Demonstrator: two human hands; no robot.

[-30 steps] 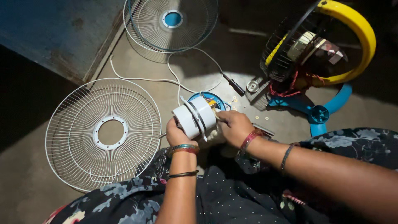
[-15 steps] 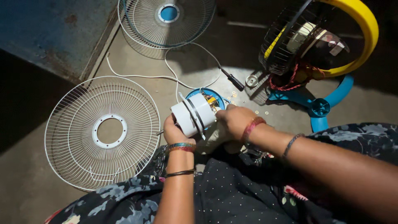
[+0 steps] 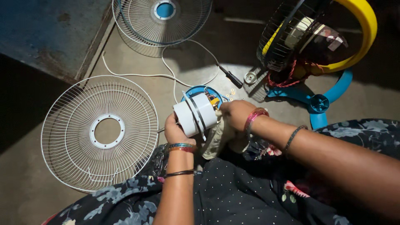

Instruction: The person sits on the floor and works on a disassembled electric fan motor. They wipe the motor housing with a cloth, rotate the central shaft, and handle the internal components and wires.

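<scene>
My left hand [image 3: 175, 130] grips a white fan motor housing [image 3: 195, 114] with dark bands, holding it tilted above my lap. A blue rear part [image 3: 203, 91] shows behind the housing, with yellow wiring at its side. My right hand [image 3: 236, 113] rests against the right side of the motor, fingers curled at the wiring; whether it pinches anything is hidden. A pale cloth [image 3: 221, 137] lies under both hands.
A white wire fan guard [image 3: 100, 132] lies flat on the floor at left. A second guard with a blue hub [image 3: 163, 16] lies at the top. A white cord [image 3: 137, 75], a screwdriver [image 3: 231, 77], small screws, and a yellow-and-blue fan [image 3: 316, 46] sit at right.
The motor housing and both hands have stayed nearly in place; the view shifted slightly. My right hand moved a little closer against the motor's side.
</scene>
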